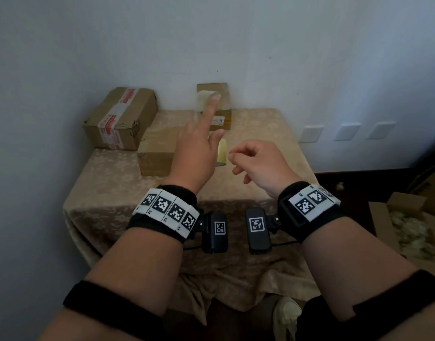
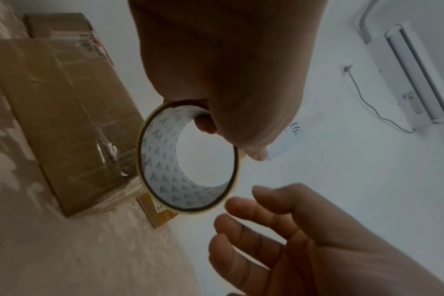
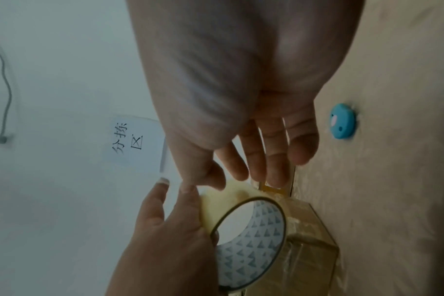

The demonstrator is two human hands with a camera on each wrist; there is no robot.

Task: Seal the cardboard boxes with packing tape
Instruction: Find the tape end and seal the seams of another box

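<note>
My left hand (image 1: 199, 148) is raised over the table and grips a roll of clear packing tape (image 1: 222, 153), one finger through its core (image 2: 160, 160), the index finger pointing up. A faint see-through strip seems to rise by that fingertip. My right hand (image 1: 250, 163) hovers just right of the roll with fingers loosely curled and nothing seen in them; its thumb nears the left fingers (image 3: 162, 200). Behind the left hand lies a tape-wrapped cardboard box (image 1: 157, 153). A larger box with red-printed tape (image 1: 120, 116) sits at the back left. A small box (image 1: 218, 104) stands by the wall.
The boxes stand on a small table under a beige cloth (image 1: 260, 134) pushed against a white wall. On the floor at right is an open carton with pale filler (image 1: 408, 230). A blue round object (image 3: 342, 121) shows on the beige surface.
</note>
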